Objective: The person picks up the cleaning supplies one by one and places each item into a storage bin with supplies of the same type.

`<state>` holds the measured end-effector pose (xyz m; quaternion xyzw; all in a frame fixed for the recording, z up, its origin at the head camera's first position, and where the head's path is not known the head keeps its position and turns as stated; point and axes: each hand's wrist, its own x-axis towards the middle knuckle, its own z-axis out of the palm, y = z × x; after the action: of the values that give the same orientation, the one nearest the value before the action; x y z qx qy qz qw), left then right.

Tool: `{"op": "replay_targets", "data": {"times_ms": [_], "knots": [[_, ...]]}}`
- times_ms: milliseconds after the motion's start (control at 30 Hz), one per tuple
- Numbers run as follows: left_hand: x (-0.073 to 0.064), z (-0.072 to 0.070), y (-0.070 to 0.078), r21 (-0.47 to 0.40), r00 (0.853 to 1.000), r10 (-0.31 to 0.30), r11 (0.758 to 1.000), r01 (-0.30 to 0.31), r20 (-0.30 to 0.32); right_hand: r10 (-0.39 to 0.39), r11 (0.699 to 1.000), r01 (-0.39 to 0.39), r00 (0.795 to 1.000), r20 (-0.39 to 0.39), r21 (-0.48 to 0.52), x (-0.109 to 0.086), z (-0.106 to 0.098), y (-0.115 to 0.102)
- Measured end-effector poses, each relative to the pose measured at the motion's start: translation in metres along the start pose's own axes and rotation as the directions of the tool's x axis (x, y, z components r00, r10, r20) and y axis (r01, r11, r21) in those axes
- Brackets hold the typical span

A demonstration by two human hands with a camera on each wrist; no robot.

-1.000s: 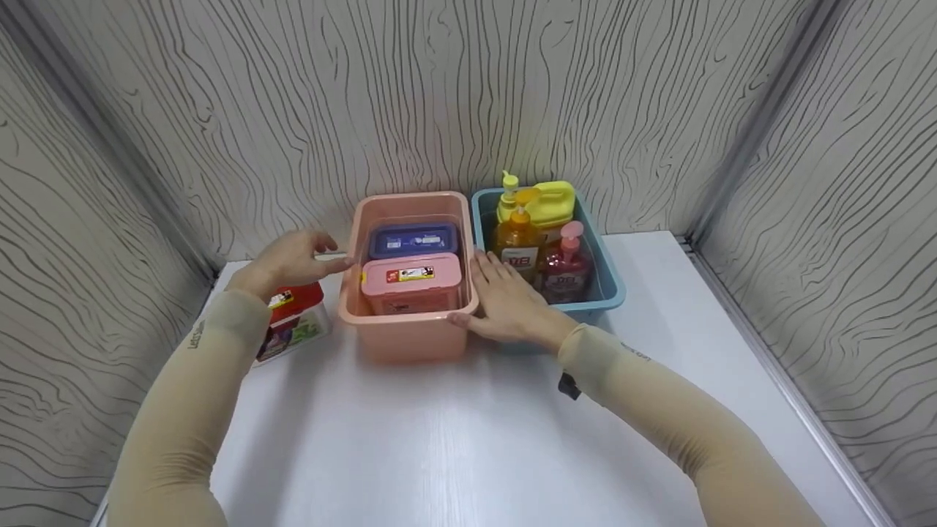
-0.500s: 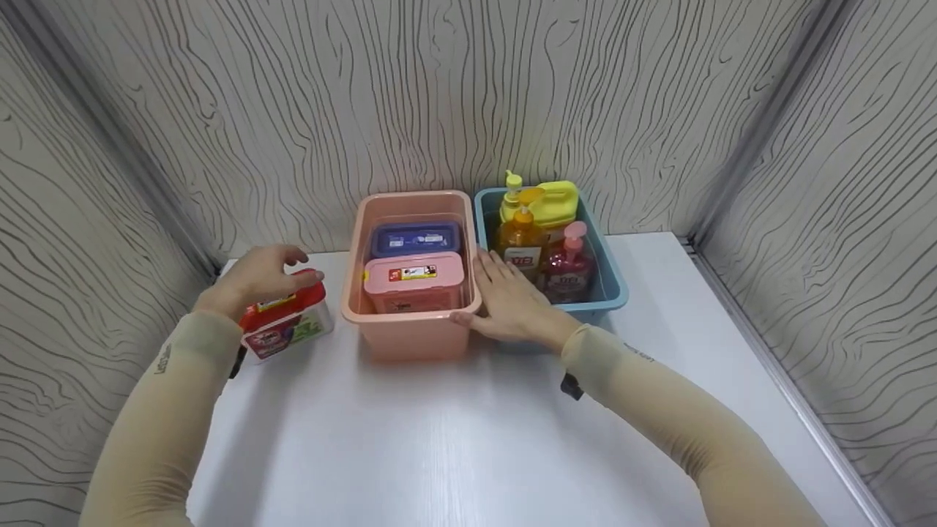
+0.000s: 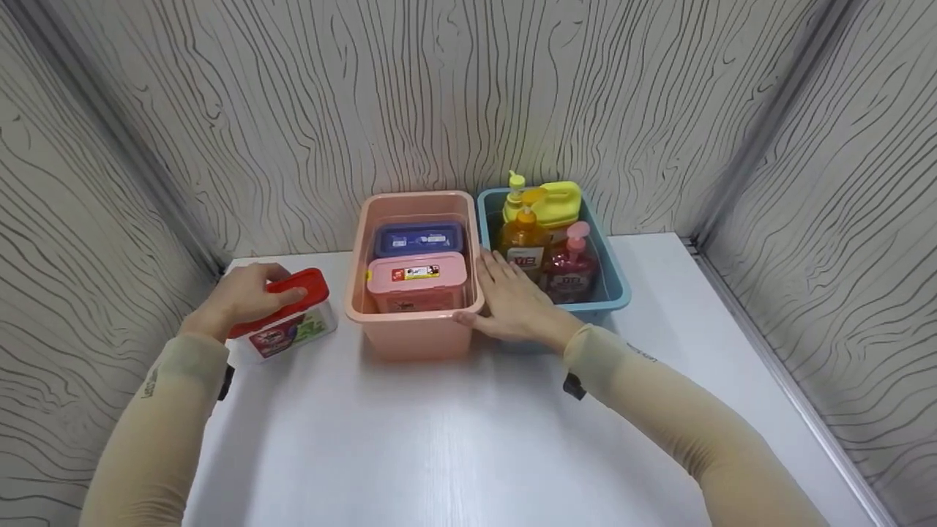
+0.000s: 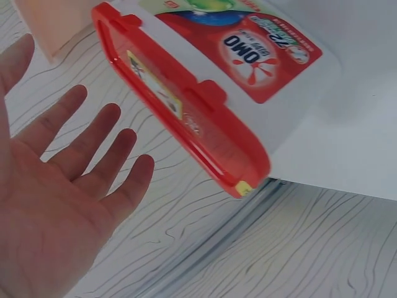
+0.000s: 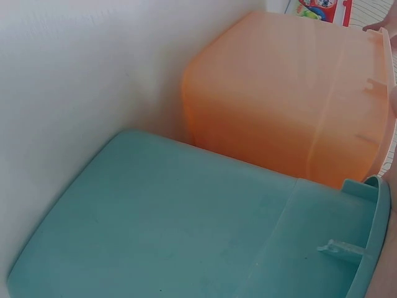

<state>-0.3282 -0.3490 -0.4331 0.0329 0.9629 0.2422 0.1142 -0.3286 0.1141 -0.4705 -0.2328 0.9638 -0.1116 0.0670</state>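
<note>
My left hand [image 3: 245,298] is above a white detergent box with a red lid [image 3: 311,287], on the table's left side. In the left wrist view the fingers of that hand [image 4: 62,186] are spread, apart from the box [image 4: 279,62] with its OMO label. My right hand [image 3: 516,301] rests with straight fingers across the adjoining rims of a pink bin [image 3: 417,342] and a blue bin [image 3: 619,293]; its thumb touches the pink rim. Inside the pink bin sit a pink-lidded box [image 3: 421,271] and a dark blue-lidded box [image 3: 421,240].
The blue bin holds an orange pump bottle [image 3: 525,238], a red pump bottle [image 3: 572,271], a yellow jug [image 3: 560,205] and a yellow pump bottle [image 3: 515,197]. Wood-grain panels [image 3: 410,88] enclose the white table [image 3: 439,432] at the back and sides.
My left hand has moved left and down from beside the pink bin's rim to the red-lidded detergent box. My right hand has stayed on the bin rims.
</note>
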Motion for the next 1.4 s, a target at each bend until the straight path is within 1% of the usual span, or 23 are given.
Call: {"op": "replay_targets", "data": {"times_ms": [133, 233, 367, 467, 600, 733, 767, 867, 1000, 1100, 1200, 1300, 1400], "knots": [[0.001, 0.004, -0.008, 0.014, 1.000, 0.002, 1.000, -0.002, -0.012, -0.012, 1.000, 0.012, 1.000, -0.007, -0.010, 0.000, -0.001, 0.001], [0.003, 0.008, -0.014, -0.004, 1.000, -0.005, 1.000, 0.005, -0.011, -0.001, 1.000, 0.001, 1.000, 0.000, -0.005, 0.000, 0.000, 0.001], [0.004, 0.015, -0.021, -0.006, 1.000, 0.006, 1.000, -0.006, -0.027, 0.001, 1.000, -0.001, 1.000, 0.001, -0.007, 0.000, 0.001, 0.001], [0.004, 0.020, -0.027, 0.015, 0.998, 0.022, 1.000, -0.021, -0.059, -0.003, 1.000, 0.003, 1.000, 0.002, 0.014, 0.001, 0.001, 0.001], [0.005, 0.025, -0.035, 0.028, 0.994, 0.022, 0.999, -0.019, -0.110, -0.006, 0.998, 0.006, 1.000, -0.004, 0.064, 0.004, 0.005, 0.006], [0.005, 0.030, -0.044, 0.027, 0.989, 0.002, 1.000, 0.001, -0.145, -0.002, 0.999, 0.003, 1.000, -0.009, 0.050, 0.005, 0.005, 0.006], [0.005, 0.031, -0.046, 0.021, 0.989, -0.008, 1.000, 0.011, -0.145, 0.003, 1.000, -0.003, 1.000, 0.005, 0.028, 0.003, 0.002, 0.003], [0.005, 0.034, -0.049, -0.008, 0.990, -0.034, 0.999, 0.034, -0.139, 0.009, 1.000, -0.009, 1.000, 0.007, 0.008, 0.002, 0.002, 0.002], [0.007, 0.038, -0.051, -0.079, 0.989, -0.064, 0.995, 0.053, -0.131, 0.001, 1.000, -0.002, 1.000, -0.003, -0.007, 0.000, -0.001, 0.001], [0.009, 0.042, -0.052, -0.146, 0.986, -0.096, 0.986, 0.076, -0.134, 0.001, 1.000, -0.001, 1.000, -0.012, -0.002, -0.001, -0.002, 0.002], [0.010, 0.047, -0.054, -0.194, 0.980, -0.129, 0.976, 0.099, -0.152, 0.000, 1.000, 0.000, 1.000, -0.009, -0.001, -0.001, -0.001, 0.002], [0.010, 0.052, -0.056, -0.205, 0.973, -0.145, 0.973, 0.108, -0.178, -0.008, 1.000, 0.008, 1.000, -0.005, 0.001, 0.000, 0.000, 0.001], [0.011, 0.056, -0.057, -0.195, 0.969, -0.144, 0.975, 0.104, -0.203, -0.011, 1.000, 0.011, 1.000, -0.003, 0.000, 0.000, 0.000, 0.000]]}}
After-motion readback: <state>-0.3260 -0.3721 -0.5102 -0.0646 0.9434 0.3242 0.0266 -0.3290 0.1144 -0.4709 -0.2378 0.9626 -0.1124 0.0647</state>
